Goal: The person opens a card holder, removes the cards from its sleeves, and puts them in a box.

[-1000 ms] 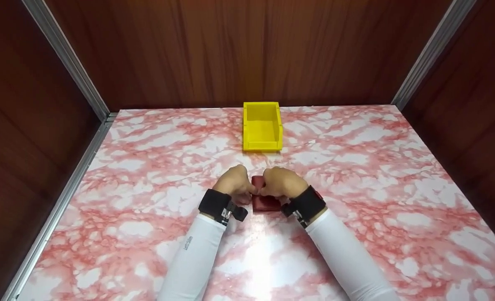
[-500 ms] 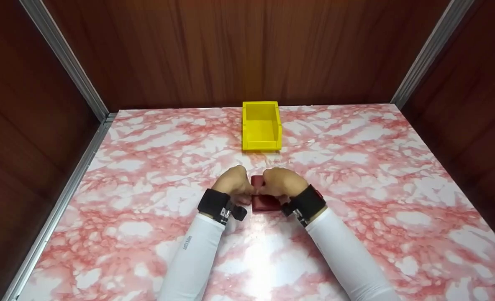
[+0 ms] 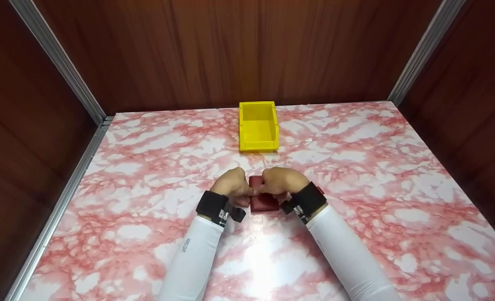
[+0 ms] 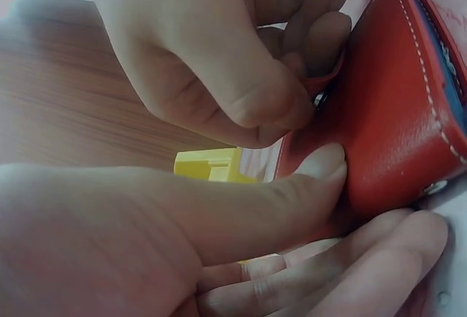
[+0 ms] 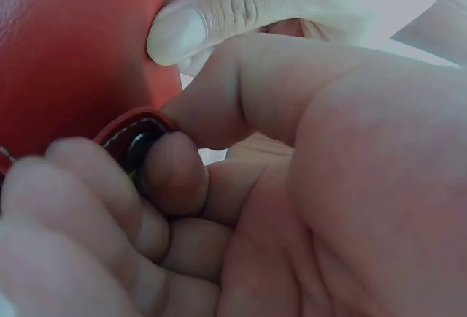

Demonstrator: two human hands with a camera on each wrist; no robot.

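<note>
A red leather wallet [image 3: 265, 203] with white stitching lies between both hands on the table. My left hand [image 3: 232, 184] grips its left side, thumb pressed on the leather and fingers beneath, as the left wrist view shows. From the right, my right hand [image 3: 285, 182] pinches the wallet's small strap tab [image 5: 120, 136] between thumb and index finger. A dark metal snap [image 5: 139, 149] shows on the tab's underside. At the wallet's edge in the left wrist view, a blue layer [image 4: 446, 72] peeks out. My right hand hides part of the wallet in the head view.
Beyond the hands stands a yellow open-front bin [image 3: 259, 145] near the back of the table. The tabletop [image 3: 147, 234] has a red and white marbled pattern. Dark wood panels [image 3: 214, 50] with metal corner rails enclose the back and sides.
The head view has shifted slightly, so the bin and table appear a little further left. Both hands keep their holds on the wallet and its tab with hardly any movement.
</note>
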